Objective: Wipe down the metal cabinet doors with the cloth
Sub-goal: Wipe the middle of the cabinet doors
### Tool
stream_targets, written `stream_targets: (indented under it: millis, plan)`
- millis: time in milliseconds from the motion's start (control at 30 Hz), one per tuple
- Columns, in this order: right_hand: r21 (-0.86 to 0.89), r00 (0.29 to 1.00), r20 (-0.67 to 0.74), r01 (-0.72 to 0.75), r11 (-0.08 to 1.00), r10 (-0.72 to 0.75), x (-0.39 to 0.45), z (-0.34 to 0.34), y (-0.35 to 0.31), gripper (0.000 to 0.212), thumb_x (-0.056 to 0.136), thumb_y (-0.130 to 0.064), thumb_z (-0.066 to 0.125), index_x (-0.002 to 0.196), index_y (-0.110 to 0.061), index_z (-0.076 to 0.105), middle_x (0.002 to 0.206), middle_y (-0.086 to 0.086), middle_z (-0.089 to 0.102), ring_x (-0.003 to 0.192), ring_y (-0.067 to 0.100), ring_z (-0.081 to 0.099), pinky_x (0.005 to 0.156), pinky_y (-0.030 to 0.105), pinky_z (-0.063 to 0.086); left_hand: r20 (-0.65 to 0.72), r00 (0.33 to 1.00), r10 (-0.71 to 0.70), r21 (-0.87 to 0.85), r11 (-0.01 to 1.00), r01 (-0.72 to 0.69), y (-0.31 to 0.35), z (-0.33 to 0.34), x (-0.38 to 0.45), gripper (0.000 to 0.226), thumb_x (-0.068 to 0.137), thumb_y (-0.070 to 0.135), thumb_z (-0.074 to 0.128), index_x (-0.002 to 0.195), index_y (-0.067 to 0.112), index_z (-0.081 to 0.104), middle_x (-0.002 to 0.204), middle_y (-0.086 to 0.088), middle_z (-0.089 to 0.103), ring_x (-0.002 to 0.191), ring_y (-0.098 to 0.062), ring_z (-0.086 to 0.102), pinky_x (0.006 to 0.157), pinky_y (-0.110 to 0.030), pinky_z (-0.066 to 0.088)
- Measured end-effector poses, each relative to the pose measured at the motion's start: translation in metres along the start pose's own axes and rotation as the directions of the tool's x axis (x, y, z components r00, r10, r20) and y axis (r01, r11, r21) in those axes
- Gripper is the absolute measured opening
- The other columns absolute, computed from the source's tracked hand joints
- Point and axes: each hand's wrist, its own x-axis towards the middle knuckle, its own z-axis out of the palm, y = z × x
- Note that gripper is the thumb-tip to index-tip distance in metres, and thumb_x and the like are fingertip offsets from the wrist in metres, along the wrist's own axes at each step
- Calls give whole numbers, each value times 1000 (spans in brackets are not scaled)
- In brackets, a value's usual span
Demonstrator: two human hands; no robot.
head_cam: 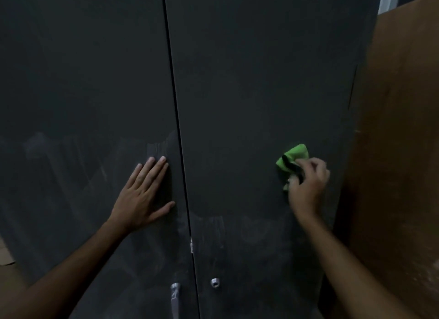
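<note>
Cloth sits bunched under my right hand, fingers curled round it and pressing it onto the right cabinet door, while my left hand lies flat and open, bracing the left door shut.

Door faces flat, room to sweep above both hands. Obstacles: handle & lock low centre; brown board crowds right edge.

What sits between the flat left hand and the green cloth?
Head view: the dark vertical seam between the two grey metal doors, then bare right door. Left hand presses the left door; right hand grips the crumpled green cloth.
</note>
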Motion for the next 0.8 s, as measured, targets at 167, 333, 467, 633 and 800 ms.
stream_targets:
  millis: [167, 333, 467, 633, 800]
  plan:
    - [-46, 923, 330, 226, 973, -199, -45, -4, 43, 44, 63, 5, 82, 103, -10, 73, 113, 8, 54, 103, 32, 55, 84, 36, 52, 14, 1000, -3, 2, 1000, 3, 1, -2, 0, 100, 97, 72, 41, 166, 4, 16, 176, -13, 11, 163, -33, 11, 133, -49, 8]
    - [-17, 994, -39, -101, 995, 100, 22, -16, 38, 40, 78, -4, 73, 114, -19, 64, 122, 0, 45, 103, 2, 37, 84, 9, 30, 8, 999, -33, -34, 999, 33, 7, -3, 0, 99, 97, 69, 44, 167, 4, 16, 176, -12, 11, 163, -34, 12, 132, -51, 11]
    - [-60, 938, 280, 228, 972, -203, -32, -5, 40, 47, 70, 5, 77, 114, -11, 71, 129, 11, 53, 115, 29, 51, 93, 31, 47, 9, 998, -55, -41, 998, 55, 10, -2, 0, 99, 96, 68, 45, 167, 4, 15, 176, -13, 11, 163, -34, 11, 132, -52, 10]
    - [-88, 979, 86, -177, 980, 185, 18, -36, 78, 39, 74, 10, 69, 110, -6, 69, 124, 13, 50, 114, 34, 50, 95, 28, 34, 36, 996, -84, -49, 995, 86, 15, -7, 0, 99, 95, 68, 44, 167, 6, 14, 176, -11, 9, 163, -34, 10, 132, -51, 9]
    - [-87, 979, 173, 121, 989, -105, 5, -23, 50, 48, 74, 7, 70, 118, -12, 68, 134, 9, 50, 120, 27, 48, 97, 27, 41, 23, 993, -117, -60, 991, 118, 25, -7, 0, 101, 94, 65, 46, 167, 4, 14, 176, -12, 8, 163, -35, 9, 132, -53, 9]
